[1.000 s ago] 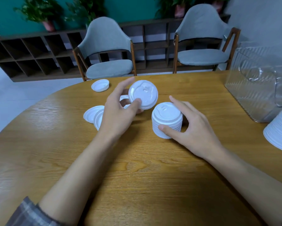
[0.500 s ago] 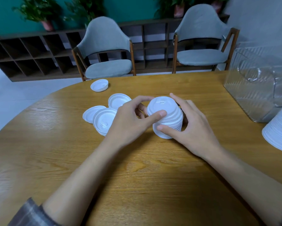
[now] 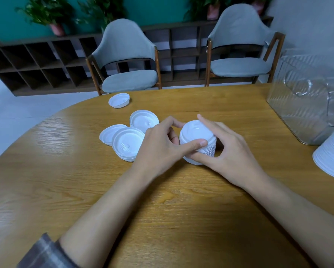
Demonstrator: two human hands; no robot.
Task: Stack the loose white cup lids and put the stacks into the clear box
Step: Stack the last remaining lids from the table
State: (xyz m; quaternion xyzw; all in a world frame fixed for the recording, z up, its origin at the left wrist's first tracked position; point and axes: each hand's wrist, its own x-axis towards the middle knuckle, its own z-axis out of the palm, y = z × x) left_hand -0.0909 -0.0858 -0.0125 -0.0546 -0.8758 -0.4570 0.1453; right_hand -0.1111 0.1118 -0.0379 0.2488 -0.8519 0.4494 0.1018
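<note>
1. A plaid sleeve point(image 3: 44, 254) is seen at the near left corner, and two bare forearms are stretched forward over a wooden table point(image 3: 46, 190).
2. At the right edge, a tall pile of lids point(image 3: 332, 157) is partly cut off by the frame. It lies just nearer than the clear box point(image 3: 305, 113), and it cannot be told whether the two touch.
3. The lid stack point(image 3: 198, 136) stands upright on the middle of the table and is enclosed between both hands.
4. The stack is gripped from the left by the left hand point(image 3: 158, 146). The thumb is pressed against its near side just under the top lid, and the forefinger is curled round its far left side.
5. The stack is gripped from the right by the right hand point(image 3: 233, 149). The forefinger is laid along the far right of the top lid, and the thumb is set against the base on the near side.
6. Just left of the left hand, a short pile of upturned lids point(image 3: 127, 143) is found. A single lid point(image 3: 108, 133) is partly overlapped by it on the left, and another upturned lid point(image 3: 144, 120) lies just beyond it.
7. A lone lid point(image 3: 119, 100) is placed well apart from these, near the far edge of the table.
8. The clear box is set on the far right of the table. Its walls are ribbed, and its contents cannot be made out.
9. Beyond the table, two grey chairs point(image 3: 127, 60) are drawn up, and a dark shelf unit point(image 3: 36, 64) topped with potted plants point(image 3: 52, 14) is seen against a teal wall.
</note>
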